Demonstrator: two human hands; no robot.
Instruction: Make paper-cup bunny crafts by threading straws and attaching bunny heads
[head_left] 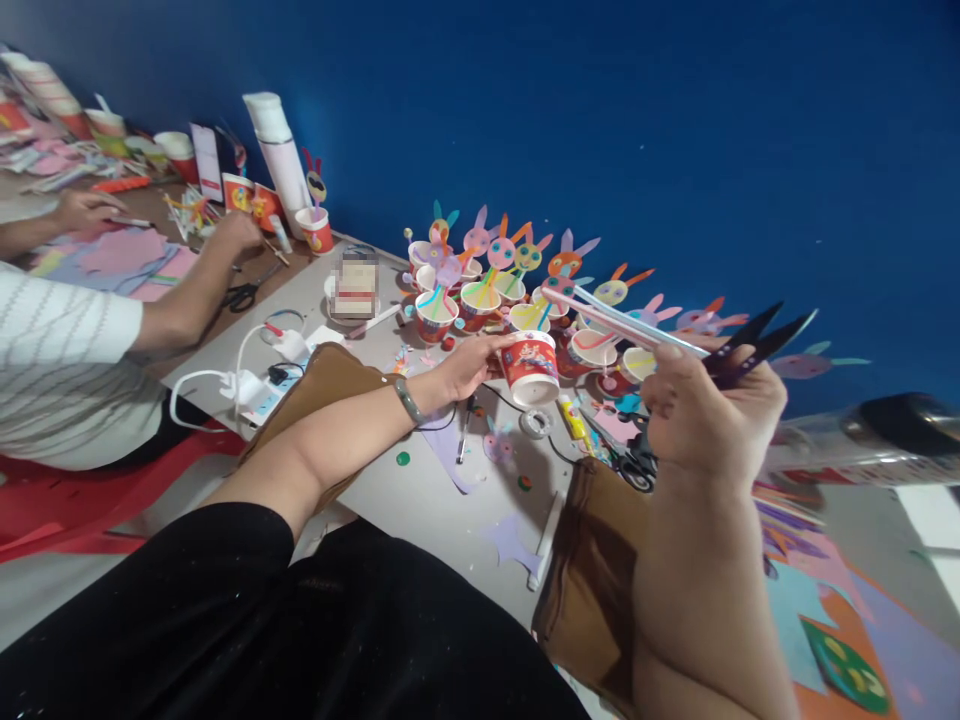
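My left hand [471, 369], a bangle on its wrist, grips a red and white paper cup [529, 362] by its side, with the base tilted toward me. Raised at the right, my right hand [709, 415] is closed round a pair of scissors [769, 338], whose dark blades point up and right. The same hand pinches several thin straws [622, 322], pink, white and pale blue, reaching left above the cups. Behind the held cup stand several paper cups [436, 312] with colourful paper rabbit heads [501, 253] on straws.
A roll of clear tape [536, 424], a yellow glue stick [574, 418], a pen [465, 432] and paper scraps lie on the table. Brown cloths [600, 560] drape its edge. A power strip [266, 400] is at left, beside a co-worker's arm [187, 285]. A blue wall rises behind.
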